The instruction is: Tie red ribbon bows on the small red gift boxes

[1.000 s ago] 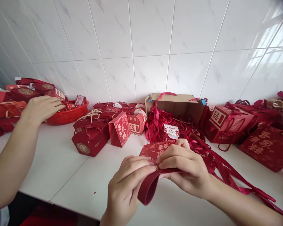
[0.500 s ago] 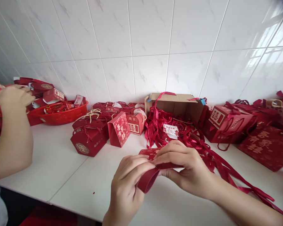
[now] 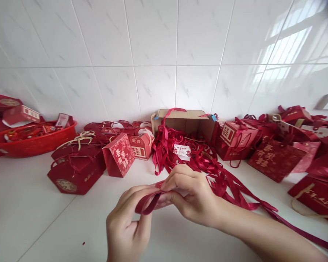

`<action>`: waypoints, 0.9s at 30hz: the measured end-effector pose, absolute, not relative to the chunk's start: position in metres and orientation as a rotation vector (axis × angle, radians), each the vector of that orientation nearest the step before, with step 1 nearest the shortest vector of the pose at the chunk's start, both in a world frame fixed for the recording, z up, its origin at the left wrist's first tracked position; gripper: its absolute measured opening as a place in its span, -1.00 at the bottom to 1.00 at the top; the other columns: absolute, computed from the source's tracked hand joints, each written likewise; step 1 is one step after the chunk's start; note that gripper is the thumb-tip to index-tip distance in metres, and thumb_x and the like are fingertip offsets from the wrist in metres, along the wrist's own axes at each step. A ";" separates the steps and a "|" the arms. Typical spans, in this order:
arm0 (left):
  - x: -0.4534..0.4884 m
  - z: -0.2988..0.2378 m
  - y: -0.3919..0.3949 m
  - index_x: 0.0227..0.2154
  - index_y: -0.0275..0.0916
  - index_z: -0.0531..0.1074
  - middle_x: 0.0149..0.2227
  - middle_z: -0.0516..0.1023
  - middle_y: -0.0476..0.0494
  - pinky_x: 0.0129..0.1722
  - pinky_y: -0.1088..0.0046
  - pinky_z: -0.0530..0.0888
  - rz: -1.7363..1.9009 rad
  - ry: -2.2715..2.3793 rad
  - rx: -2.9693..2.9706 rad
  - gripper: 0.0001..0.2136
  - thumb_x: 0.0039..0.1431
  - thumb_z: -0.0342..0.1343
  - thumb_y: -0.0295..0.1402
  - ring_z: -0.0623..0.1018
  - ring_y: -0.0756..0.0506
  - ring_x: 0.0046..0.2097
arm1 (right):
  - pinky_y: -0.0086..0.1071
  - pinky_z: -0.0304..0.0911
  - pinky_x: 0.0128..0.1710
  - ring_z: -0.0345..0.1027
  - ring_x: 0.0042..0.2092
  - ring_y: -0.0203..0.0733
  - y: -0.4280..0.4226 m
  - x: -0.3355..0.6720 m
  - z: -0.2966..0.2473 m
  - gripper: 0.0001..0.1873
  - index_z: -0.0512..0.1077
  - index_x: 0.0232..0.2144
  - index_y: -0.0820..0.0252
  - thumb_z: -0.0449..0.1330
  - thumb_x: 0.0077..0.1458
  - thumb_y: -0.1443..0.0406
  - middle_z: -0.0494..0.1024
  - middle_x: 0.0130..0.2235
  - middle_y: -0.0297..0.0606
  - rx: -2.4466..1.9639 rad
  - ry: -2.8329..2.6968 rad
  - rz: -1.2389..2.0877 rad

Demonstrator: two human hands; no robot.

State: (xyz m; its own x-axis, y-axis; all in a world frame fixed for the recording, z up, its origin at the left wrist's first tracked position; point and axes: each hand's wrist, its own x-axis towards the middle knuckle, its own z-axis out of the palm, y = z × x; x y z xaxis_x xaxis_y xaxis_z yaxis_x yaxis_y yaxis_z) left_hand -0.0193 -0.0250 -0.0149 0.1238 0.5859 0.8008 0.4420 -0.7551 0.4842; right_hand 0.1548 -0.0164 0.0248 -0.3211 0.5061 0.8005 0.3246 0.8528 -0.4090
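Observation:
Above the white table, a red paper gift box is held between both hands. Its nearer end bows into an open loop, and much of the rest is hidden behind fingers. My left hand grips it from the left, fingers on top and thumb beneath. From the right, my right hand pinches its upper edge between thumb and fingers. Just behind the hands, a cardboard carton lies on its side, with a tangle of dark red ribbons spilling out and a white printed card on top.
Left of the carton stand a small patterned red box and a dark red box with cord handle. A red basin of wrapped sweets is further left. Red gift bags crowd the right. A tiled wall closes the back.
My view has turned right, so the other person's arm has left the frame and more bags show at right. The box in my hands is tilted, its end loop now narrower.

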 end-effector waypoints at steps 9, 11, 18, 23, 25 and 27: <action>-0.006 -0.014 -0.014 0.23 0.00 0.08 0.18 0.32 -0.18 0.05 0.12 0.44 1.800 1.199 1.747 -0.32 0.03 0.19 -0.25 0.44 -0.25 0.10 | -0.43 0.28 -0.37 0.38 -0.39 -0.29 -0.009 0.197 0.070 -0.93 0.44 -0.50 0.19 0.29 -0.05 0.39 0.53 -0.41 -0.34 -1.270 -2.069 0.376; -0.007 -0.013 -0.010 0.18 0.01 0.18 0.15 0.36 -0.18 0.08 -0.01 0.38 1.834 1.235 1.634 -0.35 -0.01 0.21 -0.17 0.45 -0.29 0.07 | -0.41 0.29 -0.39 0.40 -0.40 -0.26 -0.011 0.226 0.081 -0.95 0.46 -0.50 0.18 0.28 -0.06 0.34 0.55 -0.43 -0.34 -1.482 -2.066 0.378; -0.008 -0.009 -0.009 0.00 -0.07 0.36 -0.09 0.52 -0.23 0.18 -0.14 0.18 1.779 1.345 1.434 -0.47 -0.03 0.15 0.03 0.45 -0.34 0.04 | -0.34 0.29 -0.40 0.41 -0.43 -0.19 -0.023 0.332 0.094 -0.85 0.52 -0.49 0.15 0.30 -0.09 0.19 0.57 -0.45 -0.30 -1.964 -1.502 0.065; -0.001 -0.001 -0.016 0.00 -0.06 0.33 -0.06 0.49 -0.23 0.18 -0.07 0.20 1.737 1.418 1.402 -0.50 0.04 0.07 0.05 0.43 -0.32 0.08 | -0.22 0.28 -0.33 0.41 -0.35 -0.06 -0.015 0.366 0.089 -0.78 0.56 -0.32 0.17 0.26 -0.05 0.20 0.57 -0.42 -0.17 -2.048 -0.964 -0.208; 0.001 0.000 -0.017 -0.03 -0.06 0.35 -0.09 0.51 -0.20 0.15 -0.03 0.24 1.734 1.437 1.420 -0.53 0.04 0.05 0.05 0.45 -0.31 0.04 | -0.21 0.30 -0.35 0.43 -0.34 -0.04 -0.017 0.364 0.091 -0.78 0.56 -0.29 0.12 0.25 -0.02 0.19 0.57 -0.41 -0.19 -1.958 -0.888 -0.235; 0.000 -0.002 -0.016 -0.12 -0.07 0.41 -0.14 0.54 -0.17 0.12 0.03 0.30 1.742 1.451 1.467 -0.60 0.07 0.04 0.03 0.49 -0.29 0.00 | -0.22 0.33 -0.36 0.44 -0.34 -0.04 -0.020 0.358 0.093 -0.80 0.56 -0.31 0.07 0.23 0.00 0.17 0.57 -0.39 -0.21 -1.848 -0.914 -0.238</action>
